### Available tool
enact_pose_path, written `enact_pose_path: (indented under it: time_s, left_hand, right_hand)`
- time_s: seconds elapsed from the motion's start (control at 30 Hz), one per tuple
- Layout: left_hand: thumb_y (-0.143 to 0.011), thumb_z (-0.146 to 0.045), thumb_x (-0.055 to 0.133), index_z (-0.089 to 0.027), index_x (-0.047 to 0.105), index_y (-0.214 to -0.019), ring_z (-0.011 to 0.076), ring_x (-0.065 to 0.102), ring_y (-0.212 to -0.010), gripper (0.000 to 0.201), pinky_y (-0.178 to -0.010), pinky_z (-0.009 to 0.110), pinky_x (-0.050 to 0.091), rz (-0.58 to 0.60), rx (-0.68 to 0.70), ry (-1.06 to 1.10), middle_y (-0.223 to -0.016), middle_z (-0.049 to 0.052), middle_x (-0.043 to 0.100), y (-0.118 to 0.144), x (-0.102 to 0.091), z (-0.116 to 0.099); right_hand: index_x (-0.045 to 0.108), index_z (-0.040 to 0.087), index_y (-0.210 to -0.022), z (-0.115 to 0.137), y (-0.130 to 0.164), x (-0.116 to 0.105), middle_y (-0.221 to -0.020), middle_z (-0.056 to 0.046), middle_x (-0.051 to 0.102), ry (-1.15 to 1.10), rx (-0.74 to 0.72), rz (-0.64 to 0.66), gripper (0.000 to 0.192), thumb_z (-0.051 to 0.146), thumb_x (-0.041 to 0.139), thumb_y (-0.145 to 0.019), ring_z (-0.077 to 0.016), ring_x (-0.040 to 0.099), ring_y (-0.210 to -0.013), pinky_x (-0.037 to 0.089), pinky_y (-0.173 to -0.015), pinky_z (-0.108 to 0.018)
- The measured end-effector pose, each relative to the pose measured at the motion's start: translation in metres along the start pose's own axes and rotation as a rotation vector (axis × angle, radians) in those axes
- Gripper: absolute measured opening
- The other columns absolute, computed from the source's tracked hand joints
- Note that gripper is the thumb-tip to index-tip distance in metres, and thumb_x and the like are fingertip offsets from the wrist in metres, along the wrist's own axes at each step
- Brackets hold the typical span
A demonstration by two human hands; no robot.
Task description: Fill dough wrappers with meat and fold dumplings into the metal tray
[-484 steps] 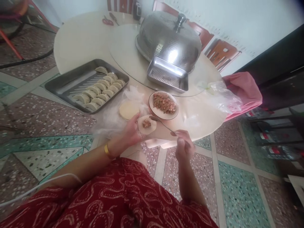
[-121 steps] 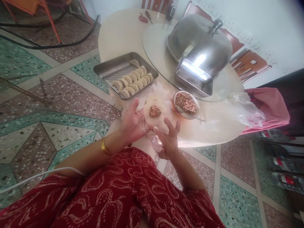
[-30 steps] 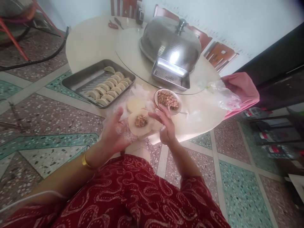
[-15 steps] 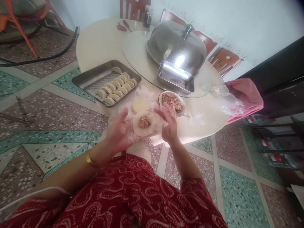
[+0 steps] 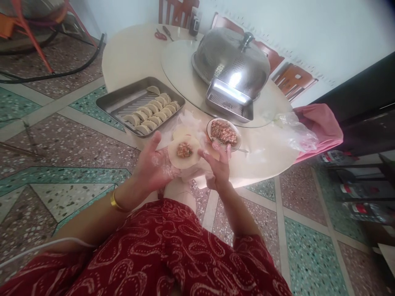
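A round dumpling wrapper (image 5: 187, 163) lies across the fingers of my left hand (image 5: 154, 168), whose thumb stands up and away from it. In the middle of the wrapper sits a lump of meat filling (image 5: 184, 150). My right hand (image 5: 219, 166) has its fingers spread at the wrapper's right edge; the thumb and index tip come close to it, and whether they touch is unclear. White flour coats my left palm. Behind the held wrapper, more wrappers (image 5: 181, 132) show on the table, partly covered. A bowl (image 5: 240, 142) of minced filling stands just beyond my right hand.
On the table's left, a metal tray (image 5: 112, 107) holds rows of folded dumplings (image 5: 153, 108). A glass turntable (image 5: 175, 61) carries a large domed metal lid (image 5: 228, 53) and a small metal pan (image 5: 230, 111). Red scissors (image 5: 160, 35) lie far back; a plastic bag (image 5: 296, 131) sits right.
My left hand has shifted slightly left and up with the filled wrapper, covering more of the wrappers behind. My right hand's fingers have spread and lowered slightly beside the wrapper's edge.
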State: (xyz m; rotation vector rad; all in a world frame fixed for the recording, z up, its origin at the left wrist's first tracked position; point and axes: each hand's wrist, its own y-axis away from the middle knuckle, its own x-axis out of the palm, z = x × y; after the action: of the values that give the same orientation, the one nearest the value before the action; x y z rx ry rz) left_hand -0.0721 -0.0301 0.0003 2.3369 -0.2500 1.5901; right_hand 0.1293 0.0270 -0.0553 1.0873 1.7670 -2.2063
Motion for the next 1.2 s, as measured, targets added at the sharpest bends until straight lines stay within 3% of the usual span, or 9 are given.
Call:
enact_pose_path:
  time_s: [0.17, 0.47, 0.67, 0.93, 1.07, 1.2]
  left_hand:
    - [-0.097, -0.062, 0.025, -0.01, 0.056, -0.132, 0.034, 0.054, -0.128, 0.07, -0.109, 0.05, 0.041, -0.036, 0.032, 0.053, -0.11, 0.016, 0.072, 0.002, 0.001, -0.005]
    - [-0.097, -0.063, 0.027, -0.007, 0.053, -0.133, 0.0315, 0.057, -0.125, 0.071, -0.111, 0.048, 0.038, 0.076, 0.052, 0.107, -0.114, 0.016, 0.071, 0.007, -0.004, -0.014]
    - [-0.097, -0.062, 0.022, -0.007, 0.053, -0.133, 0.0307, 0.055, -0.126, 0.072, -0.111, 0.047, 0.038, 0.049, 0.08, 0.115, -0.113, 0.015, 0.071, 0.012, 0.002, -0.017]
    - [-0.099, -0.057, 0.023, -0.01, 0.051, -0.138, 0.0302, 0.056, -0.126, 0.068, -0.109, 0.046, 0.041, 0.016, 0.157, 0.074, -0.116, 0.014, 0.071, 0.013, 0.006, -0.019]
    - [-0.099, -0.056, 0.019, -0.01, 0.049, -0.142, 0.0309, 0.055, -0.128, 0.069, -0.107, 0.046, 0.043, -0.003, 0.167, 0.075, -0.12, 0.014, 0.069, 0.012, 0.007, -0.018]
    - [-0.099, -0.058, 0.021, -0.01, 0.052, -0.139, 0.0307, 0.056, -0.125, 0.07, -0.105, 0.044, 0.044, -0.006, 0.151, 0.066, -0.12, 0.014, 0.069, 0.012, 0.004, -0.016]
  right_hand:
    - [0.047, 0.025, -0.14, 0.001, -0.001, 0.003, -0.113, -0.005, 0.073, 0.035, -0.01, -0.059, 0.054, 0.047, 0.017, -0.101, -0.0239, 0.048, -0.138, 0.023, -0.123, -0.055]
    - [0.041, 0.022, -0.145, 0.006, -0.008, 0.011, -0.111, -0.006, 0.075, -0.016, -0.095, -0.054, 0.053, 0.042, 0.022, -0.1, -0.0247, 0.041, -0.143, 0.016, -0.124, -0.058]
    - [0.037, 0.019, -0.147, 0.011, -0.014, 0.016, -0.111, -0.005, 0.076, -0.005, -0.154, -0.047, 0.053, 0.039, 0.023, -0.101, -0.0233, 0.033, -0.148, 0.011, -0.125, -0.056]
    - [0.059, 0.025, -0.126, 0.022, -0.01, 0.017, -0.114, -0.001, 0.076, 0.084, -0.243, -0.022, 0.046, 0.044, 0.026, -0.099, -0.0229, 0.039, -0.144, 0.009, -0.125, -0.053]
    - [0.062, 0.028, -0.119, 0.028, -0.01, 0.019, -0.109, 0.001, 0.077, 0.105, -0.277, -0.018, 0.045, 0.044, 0.025, -0.099, -0.0219, 0.046, -0.14, 0.009, -0.125, -0.052]
    - [0.063, 0.026, -0.118, 0.034, -0.014, 0.021, -0.11, 0.0, 0.077, 0.064, -0.302, 0.005, 0.046, 0.042, 0.024, -0.099, -0.0218, 0.043, -0.142, 0.008, -0.125, -0.051]
